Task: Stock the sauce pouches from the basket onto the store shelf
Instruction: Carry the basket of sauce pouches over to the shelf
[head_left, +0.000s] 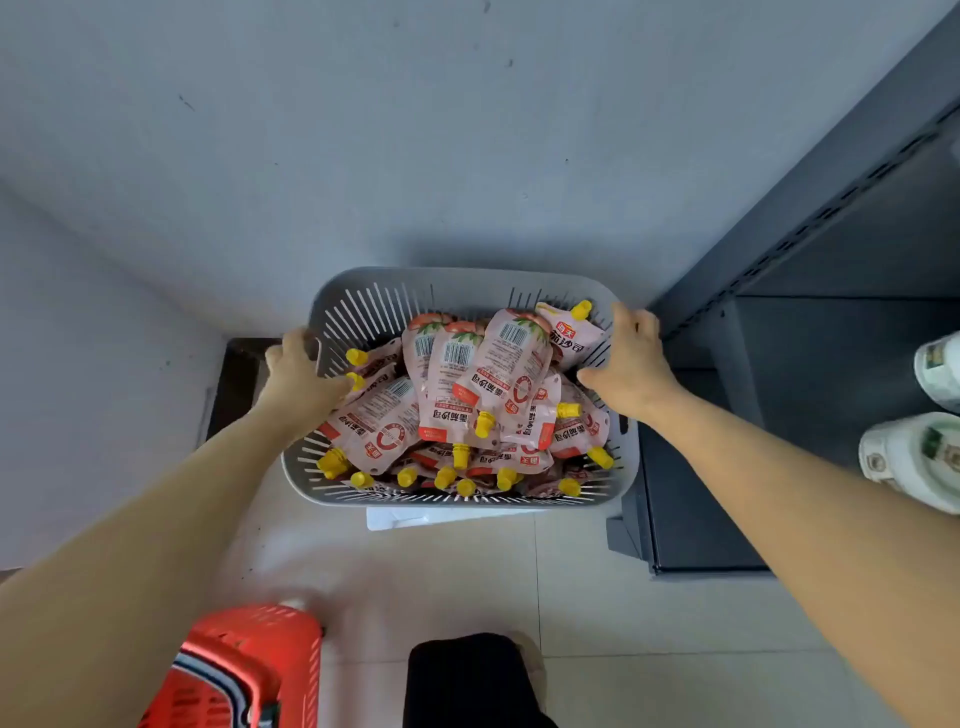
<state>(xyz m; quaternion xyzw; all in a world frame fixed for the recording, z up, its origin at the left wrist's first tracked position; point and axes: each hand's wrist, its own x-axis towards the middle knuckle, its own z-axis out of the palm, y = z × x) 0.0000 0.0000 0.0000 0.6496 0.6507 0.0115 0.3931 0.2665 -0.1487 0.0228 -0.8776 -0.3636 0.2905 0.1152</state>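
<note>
Grey slotted basket (457, 283), its side rims clasped by the left hand (298, 371) and right hand (631, 364); dark shelf (779, 338) just past the right hand; between both hands, heaped pink sauce pouches (498, 374) with yellow caps (484, 423)

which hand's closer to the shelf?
Right. The right hand grips the basket's right rim, just beside the shelf; the left hand grips the left rim, across the basket from the shelf.
</note>
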